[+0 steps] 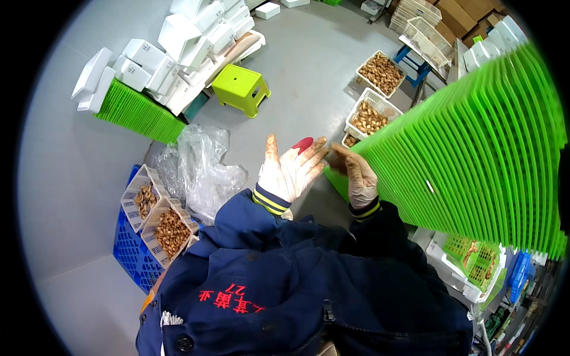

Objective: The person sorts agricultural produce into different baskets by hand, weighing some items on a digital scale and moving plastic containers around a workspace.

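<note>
My left hand point(291, 171) is held out in mid-air in a thin whitish glove with brown-stained fingers. Its palm shows, the thumb stands apart, and a red patch covers part of one finger. Nothing lies in it. Just right of its fingertips is my right hand point(358, 178), in a similar stained glove, fingers stretched and slightly bent, with nothing visible in it. Whether the fingertips of the two hands touch, I cannot tell. Closest to my right hand is a tall stack of green plastic trays point(451, 148).
White baskets of brown mushrooms point(380, 74) stand ahead right; more mushroom baskets point(171, 233) rest on a blue crate point(132, 252) at left. Clear plastic sheeting point(205, 169), a yellow-green stool point(238, 86) and stacked white foam boxes point(184, 41) are left. A green basket point(472, 258) sits lower right.
</note>
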`<state>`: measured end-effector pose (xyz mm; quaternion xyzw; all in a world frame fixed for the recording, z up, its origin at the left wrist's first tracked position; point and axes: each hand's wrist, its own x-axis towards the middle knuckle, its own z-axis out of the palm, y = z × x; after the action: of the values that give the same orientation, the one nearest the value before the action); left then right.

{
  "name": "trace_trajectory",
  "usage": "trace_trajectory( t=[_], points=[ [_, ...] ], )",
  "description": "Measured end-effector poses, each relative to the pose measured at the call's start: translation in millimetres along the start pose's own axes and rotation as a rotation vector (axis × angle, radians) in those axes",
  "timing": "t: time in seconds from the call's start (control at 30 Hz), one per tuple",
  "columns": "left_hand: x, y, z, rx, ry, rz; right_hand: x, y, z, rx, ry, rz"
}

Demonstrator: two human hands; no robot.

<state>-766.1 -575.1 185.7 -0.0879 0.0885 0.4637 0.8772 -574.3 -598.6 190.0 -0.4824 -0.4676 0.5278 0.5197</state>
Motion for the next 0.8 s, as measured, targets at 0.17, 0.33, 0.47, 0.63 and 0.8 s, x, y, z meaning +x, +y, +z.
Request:
trace_trajectory(
  t=[0.17, 0.33, 0.47, 0.63, 0.8],
  points=[
    [33, 60, -3, 0.113, 0.03, 0.072, 123, -5, 96, -0.526, -0.131, -0.698],
    [99, 119, -9, 0.426, 0.068, 0.075, 286, 138, 56, -0.938, -0.212, 0.328],
    [183, 182, -8, 0.474, 0.149, 0.139, 379, 177, 42, -0.615, 0.131, 0.017],
    [297, 236, 15, 0.568, 0.261, 0.142, 455, 103, 103, -0.379, -0.431, -0.065],
    [384, 283, 56, 0.324, 0.238, -0.105, 572, 90, 18, -0.926, -0.197, 0.305]
  ],
)
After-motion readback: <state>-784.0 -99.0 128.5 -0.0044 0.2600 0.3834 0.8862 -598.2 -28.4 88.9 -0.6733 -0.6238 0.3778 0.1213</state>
